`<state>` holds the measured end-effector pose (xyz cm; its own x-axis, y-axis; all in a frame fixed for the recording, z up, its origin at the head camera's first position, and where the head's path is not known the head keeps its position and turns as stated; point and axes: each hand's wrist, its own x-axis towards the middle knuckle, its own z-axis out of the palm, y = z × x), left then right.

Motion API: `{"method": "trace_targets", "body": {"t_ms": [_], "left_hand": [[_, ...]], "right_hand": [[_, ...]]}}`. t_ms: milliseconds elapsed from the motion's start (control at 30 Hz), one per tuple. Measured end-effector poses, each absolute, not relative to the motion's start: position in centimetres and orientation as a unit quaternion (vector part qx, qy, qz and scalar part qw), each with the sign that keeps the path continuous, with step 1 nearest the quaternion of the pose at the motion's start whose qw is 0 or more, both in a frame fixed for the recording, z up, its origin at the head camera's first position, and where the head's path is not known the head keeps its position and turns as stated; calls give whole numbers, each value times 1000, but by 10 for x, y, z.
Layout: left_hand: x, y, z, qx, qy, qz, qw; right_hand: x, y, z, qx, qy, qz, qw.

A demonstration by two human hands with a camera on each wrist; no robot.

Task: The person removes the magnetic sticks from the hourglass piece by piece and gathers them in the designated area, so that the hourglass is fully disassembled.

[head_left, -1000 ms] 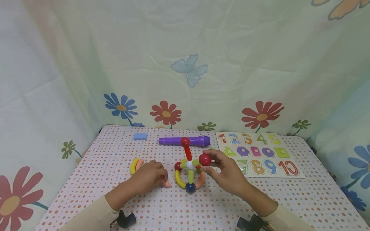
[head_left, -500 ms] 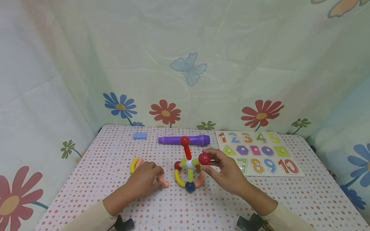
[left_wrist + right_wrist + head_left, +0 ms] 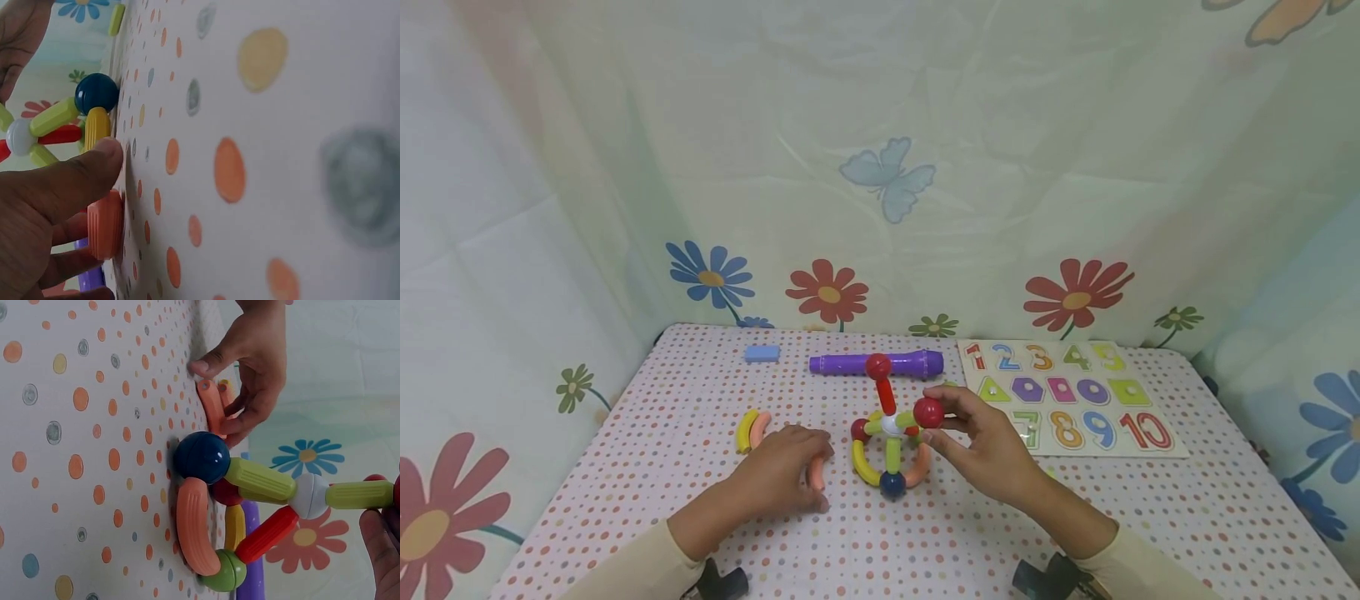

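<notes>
Head view shows two bare hands at work over a spotted worktop; the left hand has its fingers curled round the far side of a curved pink piece, with the thumb just beside the end that faces the near edge; whether the piece rests on the worktop or is slightly raised I cannot tell. Opposite, the right hand pinches a red ball between thumb and fingers; that ball ends a lime rod of the ball-and-rod structure, which stands between the hands.

Right wrist view shows a white ball at its centre; lime rods and a red rod run out from it; below, a dark blue ball and a green ball are joined by another pink curve; in the head view, a topmost red ball rises on its own red stem.

Just beyond the left hand, toward the left edge, a yellow curve and a loose pink curve lie side by side; a light blue block sits near the far left corner; a purple toy microphone lies along the far edge; a number board lies toward the far right corner; behind hangs a flowered curtain.
</notes>
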<state>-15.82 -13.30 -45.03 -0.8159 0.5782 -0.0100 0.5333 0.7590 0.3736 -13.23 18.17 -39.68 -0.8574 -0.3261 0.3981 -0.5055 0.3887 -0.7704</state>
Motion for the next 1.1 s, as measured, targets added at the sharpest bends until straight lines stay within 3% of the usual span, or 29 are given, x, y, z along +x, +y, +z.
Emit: {"method": "trace_targets", "body": {"t_ms": [200, 433, 1100], "left_hand": [[-160, -136, -449, 302, 933, 180, 75], [-166, -150, -444, 278, 939, 195, 47], [-192, -237, -434, 205, 943, 258, 47]], "right_hand": [[-132, 182, -397, 250, -829, 491, 93], [-132, 181, -397, 251, -829, 491, 94], [-132, 180, -397, 262, -825, 492, 97]]}}
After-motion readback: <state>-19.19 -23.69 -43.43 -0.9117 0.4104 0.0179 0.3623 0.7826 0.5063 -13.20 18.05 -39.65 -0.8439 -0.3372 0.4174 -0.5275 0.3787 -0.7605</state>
